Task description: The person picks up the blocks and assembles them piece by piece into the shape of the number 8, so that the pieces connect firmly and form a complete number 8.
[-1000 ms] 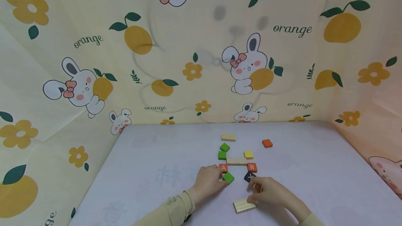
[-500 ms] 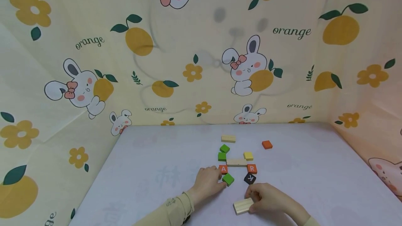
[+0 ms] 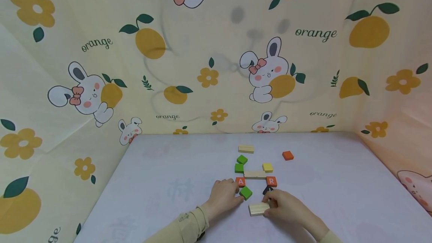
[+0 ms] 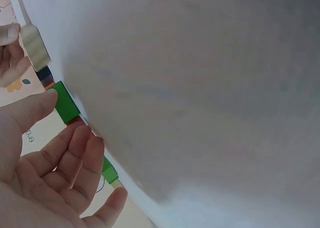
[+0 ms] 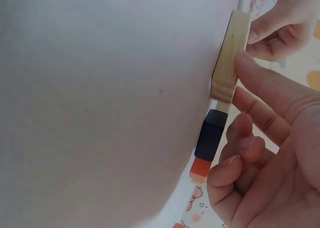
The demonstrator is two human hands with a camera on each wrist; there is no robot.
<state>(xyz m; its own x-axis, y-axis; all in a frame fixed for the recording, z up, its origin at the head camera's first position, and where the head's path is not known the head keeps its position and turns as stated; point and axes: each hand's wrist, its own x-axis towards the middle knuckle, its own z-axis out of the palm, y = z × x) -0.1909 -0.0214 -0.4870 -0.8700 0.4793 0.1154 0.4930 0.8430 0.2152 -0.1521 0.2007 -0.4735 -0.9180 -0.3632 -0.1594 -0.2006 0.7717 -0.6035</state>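
My right hand (image 3: 285,207) pinches a pale wooden plank (image 3: 258,209) between thumb and fingers, close in front of a black block (image 3: 268,190). In the right wrist view the thumb lies on the side of the plank (image 5: 232,57), and the other fingers curl near the black block (image 5: 210,135). My left hand (image 3: 221,196) rests beside a tilted green block (image 3: 245,192) and a red block lettered A (image 3: 240,182). Its thumb touches the green block (image 4: 66,102) in the left wrist view, while the fingertips lie by the red one, mostly hidden there.
Beyond the hands, a second plank (image 3: 255,174) lies between two rows of blocks, with a red R block (image 3: 271,181), a yellow block (image 3: 267,167) and two green blocks (image 3: 239,168). Farther back are another plank (image 3: 246,149) and an orange block (image 3: 287,155).
My right hand has left the black block, which had turned, and gripped the near plank. It has moved that plank away from me, toward the blocks. My left hand has stayed put.
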